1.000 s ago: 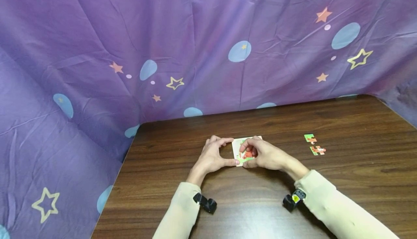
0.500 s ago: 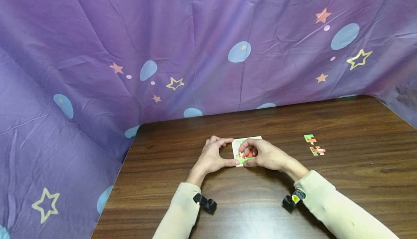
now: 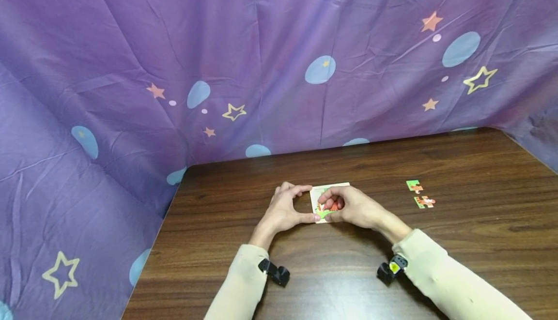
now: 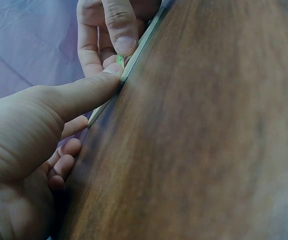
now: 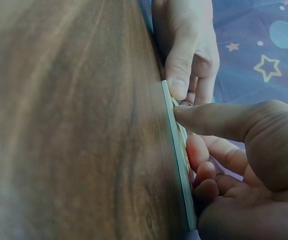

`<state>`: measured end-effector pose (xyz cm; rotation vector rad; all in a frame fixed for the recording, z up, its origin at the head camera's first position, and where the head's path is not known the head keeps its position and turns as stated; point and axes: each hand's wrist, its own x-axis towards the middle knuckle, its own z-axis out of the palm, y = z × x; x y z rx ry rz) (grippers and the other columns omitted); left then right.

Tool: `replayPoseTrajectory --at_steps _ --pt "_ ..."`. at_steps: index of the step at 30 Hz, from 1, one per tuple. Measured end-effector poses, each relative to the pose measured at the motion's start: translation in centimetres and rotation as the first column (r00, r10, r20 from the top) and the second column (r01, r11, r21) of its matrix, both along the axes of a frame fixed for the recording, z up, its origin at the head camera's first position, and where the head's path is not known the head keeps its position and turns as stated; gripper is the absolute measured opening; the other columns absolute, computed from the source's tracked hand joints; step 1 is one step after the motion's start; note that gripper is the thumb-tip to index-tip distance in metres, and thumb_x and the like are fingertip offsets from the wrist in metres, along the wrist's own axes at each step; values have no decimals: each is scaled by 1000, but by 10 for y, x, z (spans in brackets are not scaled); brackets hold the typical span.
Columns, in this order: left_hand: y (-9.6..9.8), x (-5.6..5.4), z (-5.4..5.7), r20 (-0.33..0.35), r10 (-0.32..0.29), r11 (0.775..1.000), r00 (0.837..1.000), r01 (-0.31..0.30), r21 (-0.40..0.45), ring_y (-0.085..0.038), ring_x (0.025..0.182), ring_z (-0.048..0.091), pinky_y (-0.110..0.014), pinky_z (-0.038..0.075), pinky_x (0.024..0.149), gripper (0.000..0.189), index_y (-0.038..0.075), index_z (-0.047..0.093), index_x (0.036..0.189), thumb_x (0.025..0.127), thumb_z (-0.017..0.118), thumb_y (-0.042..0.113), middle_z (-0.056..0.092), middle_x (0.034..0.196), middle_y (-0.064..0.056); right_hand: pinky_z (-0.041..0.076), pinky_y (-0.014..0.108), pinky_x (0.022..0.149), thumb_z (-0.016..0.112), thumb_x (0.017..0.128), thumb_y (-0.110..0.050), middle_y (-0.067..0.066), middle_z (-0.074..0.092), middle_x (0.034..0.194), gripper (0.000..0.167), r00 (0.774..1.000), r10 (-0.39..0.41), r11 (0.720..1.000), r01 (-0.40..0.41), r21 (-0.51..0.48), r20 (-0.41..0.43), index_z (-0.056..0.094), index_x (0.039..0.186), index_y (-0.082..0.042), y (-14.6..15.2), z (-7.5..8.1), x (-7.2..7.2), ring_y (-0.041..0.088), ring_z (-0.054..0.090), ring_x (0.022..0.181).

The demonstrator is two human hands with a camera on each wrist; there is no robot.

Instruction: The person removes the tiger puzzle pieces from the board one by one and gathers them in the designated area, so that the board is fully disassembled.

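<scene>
Puzzle board (image 3: pixel 318 195) | thin, flat | pale rim | green-and-red picture, partly covered

Resembles a makeshift filming booth; cannot be assigned to a home, office or lab. Shows creased purple cloth (image 3: pixel 261 34), printed with stars (image 3: pixel 432 21) and blue discs (image 3: pixel 318 72), hanging behind the far edge of a dark wood-grain table (image 3: pixel 479 213), turning at the far-left corner and lining the left edge. Includes one black wrist camera (image 3: pixel 273 272) at left, another (image 3: pixel 385 273) at right, consistent with recording.
</scene>
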<state>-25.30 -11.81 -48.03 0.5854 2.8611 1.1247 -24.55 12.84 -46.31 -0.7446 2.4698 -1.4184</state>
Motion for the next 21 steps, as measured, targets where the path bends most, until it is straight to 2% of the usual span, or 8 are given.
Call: replayPoseTrajectory --at_steps 9,16,21 --pt "1 4 8 26 6 1000 1000 -5 -22 -21 118 52 -41 45 104 84 22 68 154 79 103 39 60 125 -2 53 22 72 89 82 4 9 74 95 33 999 -25 999 25 -29 21 78 113 3 -3 1 0 15 63 80" --pt "1 4 8 25 6 1000 1000 -6 -23 -21 117 52 -41 45 104 85 22 69 153 78 103 40 60 125 -2 53 23 70 92 81 -1 4 73 90 32 999 -48 999 47 8 17 79 110 0 -1 0 -3 16 64 79" --pt "0 2 4 4 0 1000 1000 0 -4 -20 115 53 -41 46 104 85 22 70 152 77 103 41 60 124 -2 52 23 69 94 82 -4 4 71 88 31 997 -58 998 59 -11 43 78 109 0 2 0 -3 16 64 79"
